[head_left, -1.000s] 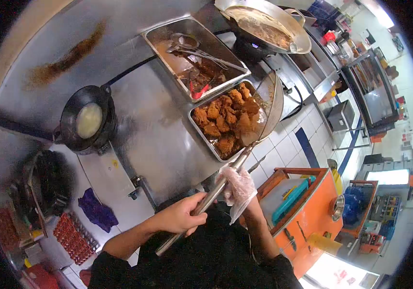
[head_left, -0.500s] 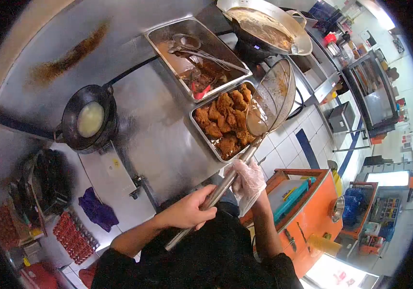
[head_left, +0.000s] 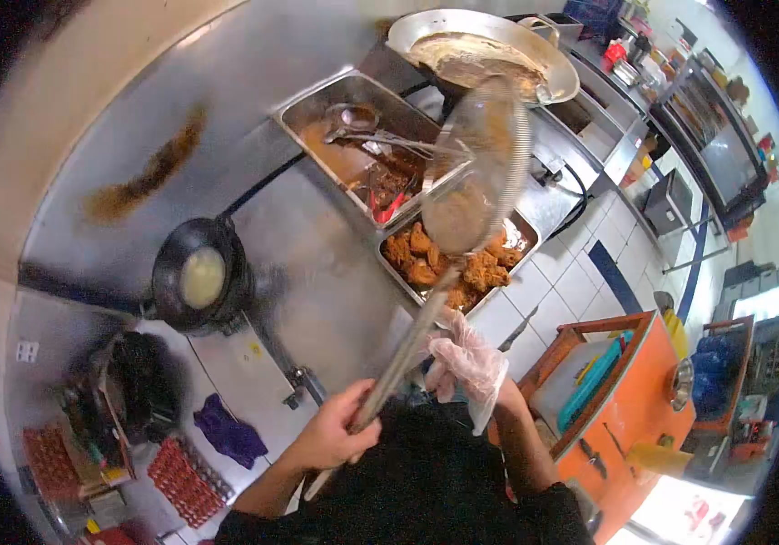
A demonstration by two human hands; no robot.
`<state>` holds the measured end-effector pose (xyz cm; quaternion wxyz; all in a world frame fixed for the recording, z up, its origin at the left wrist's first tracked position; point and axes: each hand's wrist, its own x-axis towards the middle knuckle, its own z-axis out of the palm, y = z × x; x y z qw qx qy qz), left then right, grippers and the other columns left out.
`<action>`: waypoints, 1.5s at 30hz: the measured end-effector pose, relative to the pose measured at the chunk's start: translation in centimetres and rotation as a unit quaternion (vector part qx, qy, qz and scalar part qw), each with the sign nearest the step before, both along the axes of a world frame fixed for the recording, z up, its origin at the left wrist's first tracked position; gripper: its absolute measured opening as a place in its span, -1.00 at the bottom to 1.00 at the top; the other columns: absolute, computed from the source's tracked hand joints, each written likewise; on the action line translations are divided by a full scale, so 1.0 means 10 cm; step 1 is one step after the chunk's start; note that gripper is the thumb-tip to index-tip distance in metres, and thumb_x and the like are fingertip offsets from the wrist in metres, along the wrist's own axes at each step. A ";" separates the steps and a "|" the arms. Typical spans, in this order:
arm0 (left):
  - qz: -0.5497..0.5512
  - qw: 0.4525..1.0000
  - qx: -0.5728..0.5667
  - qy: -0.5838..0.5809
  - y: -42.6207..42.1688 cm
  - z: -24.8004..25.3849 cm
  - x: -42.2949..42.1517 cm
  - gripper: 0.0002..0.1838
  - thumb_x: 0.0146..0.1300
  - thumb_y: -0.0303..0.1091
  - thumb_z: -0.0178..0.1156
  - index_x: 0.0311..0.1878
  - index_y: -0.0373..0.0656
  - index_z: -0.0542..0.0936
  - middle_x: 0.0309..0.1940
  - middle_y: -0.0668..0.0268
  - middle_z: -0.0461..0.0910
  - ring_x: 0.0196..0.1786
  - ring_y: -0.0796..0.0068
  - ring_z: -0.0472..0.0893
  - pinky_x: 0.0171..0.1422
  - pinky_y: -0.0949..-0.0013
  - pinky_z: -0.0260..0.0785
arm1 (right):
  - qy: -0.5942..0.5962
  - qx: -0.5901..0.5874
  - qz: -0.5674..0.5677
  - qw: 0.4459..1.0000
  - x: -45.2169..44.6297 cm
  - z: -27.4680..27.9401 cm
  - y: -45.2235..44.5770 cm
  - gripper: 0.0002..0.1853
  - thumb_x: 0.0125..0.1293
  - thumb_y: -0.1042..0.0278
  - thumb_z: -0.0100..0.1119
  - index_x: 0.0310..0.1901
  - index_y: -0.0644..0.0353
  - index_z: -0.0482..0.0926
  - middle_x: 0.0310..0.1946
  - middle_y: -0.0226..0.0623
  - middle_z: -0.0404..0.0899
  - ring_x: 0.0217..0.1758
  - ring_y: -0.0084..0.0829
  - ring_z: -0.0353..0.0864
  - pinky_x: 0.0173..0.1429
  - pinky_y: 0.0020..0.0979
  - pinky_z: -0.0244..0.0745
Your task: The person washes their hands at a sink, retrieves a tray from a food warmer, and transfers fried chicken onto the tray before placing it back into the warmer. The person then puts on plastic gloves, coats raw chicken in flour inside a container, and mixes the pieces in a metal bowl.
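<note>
My left hand (head_left: pixel 338 427) is bare and wrapped round the lower handle of a large mesh strainer (head_left: pixel 478 163). Beside the handle, higher up, is my right hand (head_left: pixel 466 363) in a clear plastic glove, its fingers partly spread and not wrapped round the handle. The strainer's basket is raised over a metal tray of brown fried pieces (head_left: pixel 485 272) and partly hides it. Behind that, a second metal tray (head_left: pixel 317 150) holds brown liquid, a ladle, other utensils and something red-handled.
A large wok (head_left: pixel 548 59) stands at the top. On the left, a smaller black wok (head_left: pixel 169 272) holds pale oil. Below it lie a purple cloth (head_left: pixel 228 434) and red egg trays (head_left: pixel 185 481). An orange cabinet (head_left: pixel 625 436) stands at the right.
The strainer has lifted and swung left, off the tray's right side. My right hand has loosened from the handle. The camera view has shifted too.
</note>
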<state>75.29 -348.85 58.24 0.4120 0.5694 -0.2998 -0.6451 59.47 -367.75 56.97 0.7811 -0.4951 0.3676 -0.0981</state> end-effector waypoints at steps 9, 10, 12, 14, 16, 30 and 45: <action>0.094 0.909 -0.058 -0.402 -0.61 -0.57 1.40 -0.55 0.07 -0.40 0.24 0.06 -0.33 0.51 -0.49 0.31 0.52 -0.52 0.57 0.50 -0.43 0.38 0.37 | 0.052 -0.055 -0.038 0.996 -0.75 -0.62 -0.27 -0.37 0.37 0.13 0.20 0.35 0.24 0.25 -0.07 -0.22 0.59 -0.40 -0.50 0.60 -0.49 -0.49 0.51; 0.105 0.902 -0.053 -0.415 -0.80 -0.62 1.50 -0.56 0.02 -0.35 0.27 -0.01 -0.34 0.53 -0.49 0.24 0.55 -0.48 0.50 0.53 -0.36 0.36 0.39 | 0.069 -0.058 -0.053 0.995 -0.80 -0.62 -0.28 -0.39 0.37 0.13 0.21 0.34 0.25 0.27 -0.08 -0.21 0.59 -0.40 -0.49 0.61 -0.49 -0.49 0.51; 0.135 0.877 -0.055 -0.459 -1.14 -0.98 1.81 -0.56 0.00 -0.32 0.28 -0.04 -0.35 0.55 -0.49 0.18 0.56 -0.49 0.39 0.56 -0.36 0.31 0.41 | 0.059 -0.053 -0.060 0.995 -0.90 -0.66 -0.28 -0.39 0.37 0.14 0.21 0.33 0.25 0.28 -0.08 -0.21 0.59 -0.41 -0.49 0.60 -0.50 -0.49 0.50; 0.141 0.872 -0.025 -0.469 -1.46 -0.92 1.93 -0.58 -0.01 -0.30 0.29 -0.09 -0.35 0.56 -0.48 0.12 0.59 -0.45 0.30 0.60 -0.32 0.26 0.43 | 0.070 -0.042 -0.081 0.993 -0.94 -0.73 -0.25 -0.39 0.36 0.16 0.22 0.33 0.26 0.27 -0.09 -0.20 0.58 -0.43 -0.50 0.59 -0.51 -0.50 0.48; 0.143 0.868 0.009 -0.476 -1.73 -1.00 2.09 -0.60 -0.02 -0.27 0.30 -0.14 -0.35 0.57 -0.46 0.06 0.61 -0.41 0.20 0.64 -0.28 0.20 0.45 | 0.062 -0.026 -0.098 0.993 -1.06 -0.91 -0.21 -0.39 0.36 0.18 0.22 0.33 0.26 0.28 -0.08 -0.19 0.58 -0.45 -0.50 0.59 -0.52 -0.50 0.48; 0.182 0.852 -0.044 -0.490 -2.23 -1.37 2.24 -0.49 -0.08 -0.20 0.42 -0.06 -0.27 0.59 -0.33 0.16 0.67 -0.28 0.30 0.66 -0.16 0.20 0.50 | 0.154 0.048 -0.124 0.979 -1.20 -1.11 -0.10 -0.58 0.41 0.24 0.04 0.26 0.08 0.37 -0.02 -0.35 0.59 -0.37 -0.58 0.56 -0.39 -0.59 0.41; 0.359 0.845 -0.062 -0.392 -1.42 -1.31 1.95 -0.10 0.04 -0.22 0.43 0.38 -0.32 0.18 0.09 -0.05 0.55 0.11 0.12 0.58 0.17 0.20 0.48 | 0.122 0.047 0.109 0.985 -0.33 -1.45 -0.15 -0.59 0.36 0.12 0.21 0.18 0.00 0.43 -0.24 -0.24 0.59 -0.62 -0.52 0.49 -0.67 -0.57 0.29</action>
